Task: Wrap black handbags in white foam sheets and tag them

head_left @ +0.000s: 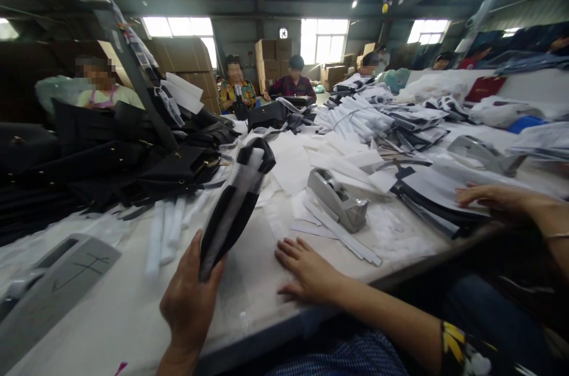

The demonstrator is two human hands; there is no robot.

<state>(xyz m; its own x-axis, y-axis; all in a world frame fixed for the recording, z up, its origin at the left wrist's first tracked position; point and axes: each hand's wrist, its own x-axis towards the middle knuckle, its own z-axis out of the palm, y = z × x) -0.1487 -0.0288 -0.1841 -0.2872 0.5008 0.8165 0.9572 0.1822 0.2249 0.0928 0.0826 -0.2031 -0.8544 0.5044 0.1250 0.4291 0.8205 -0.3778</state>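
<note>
My left hand (191, 296) grips the lower end of a narrow black bag (229, 219), raised at a tilt above the table. A whitish translucent strip runs along its middle, and a black loop tops it; the picture is blurred there. My right hand (311, 272) rests palm down on the table, fingers spread, holding nothing. Just beyond it stands a grey tape dispenser (338, 201), with thin white strips (340, 233) lying beside it. White foam rolls (164, 230) lie left of the held bag.
Black bags (178, 168) are heaped at left. A larger grey dispenser (66, 275) stands near left. White sheets (293, 162) and wrapped rolls (355, 118) cover the middle. At right a co-worker's hand (493, 195) touches a black-and-white piece (440, 198). Other people sit across the table.
</note>
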